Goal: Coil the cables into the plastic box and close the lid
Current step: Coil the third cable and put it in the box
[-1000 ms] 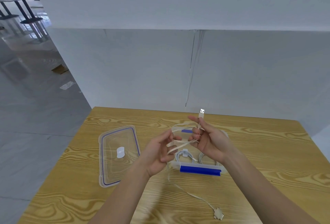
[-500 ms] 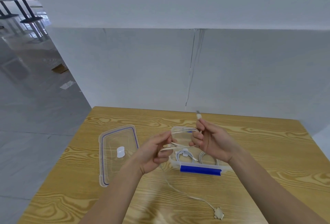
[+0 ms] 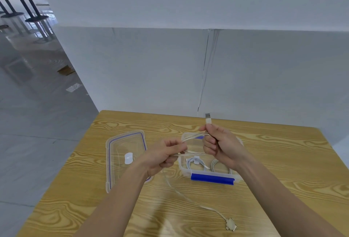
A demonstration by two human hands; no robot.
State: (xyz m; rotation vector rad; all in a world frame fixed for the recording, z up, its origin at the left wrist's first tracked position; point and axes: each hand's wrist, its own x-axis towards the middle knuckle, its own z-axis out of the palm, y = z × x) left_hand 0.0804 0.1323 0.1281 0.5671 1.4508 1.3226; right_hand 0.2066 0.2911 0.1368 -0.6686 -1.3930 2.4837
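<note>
We are looking down at a wooden table (image 3: 283, 161) set against a grey partition wall (image 3: 151, 66). On its left part lies the clear lid (image 3: 117, 170), flat, blue-seamed, its long axis running away from us, with a small white patch in the middle. Just to its right stands the clear plastic box (image 3: 182, 168), open, its long side across our view and a blue latch (image 3: 212, 178) on the near edge.

Both hands hover over the box. Our right hand (image 3: 221, 146) is curled into a fist round the flat white cable (image 3: 188, 199), gathering several loops that hang from the fist toward the left. Our left hand (image 3: 164, 155), at the box's left edge, pinches the same cable between thumb and curled fingers, so the loops stretch roughly level between the two hands. From the left hand the loose tail drops to the table and runs toward us and to the right.

Inside the box lie two coiled white cables (image 3: 194, 162), side by side on the bottom.

The tail ends in a multi-head connector (image 3: 231, 224) resting on the wood near the front edge. The USB plug (image 3: 208, 118) sticks straight up out of the right fist, its metal end uppermost.
</note>
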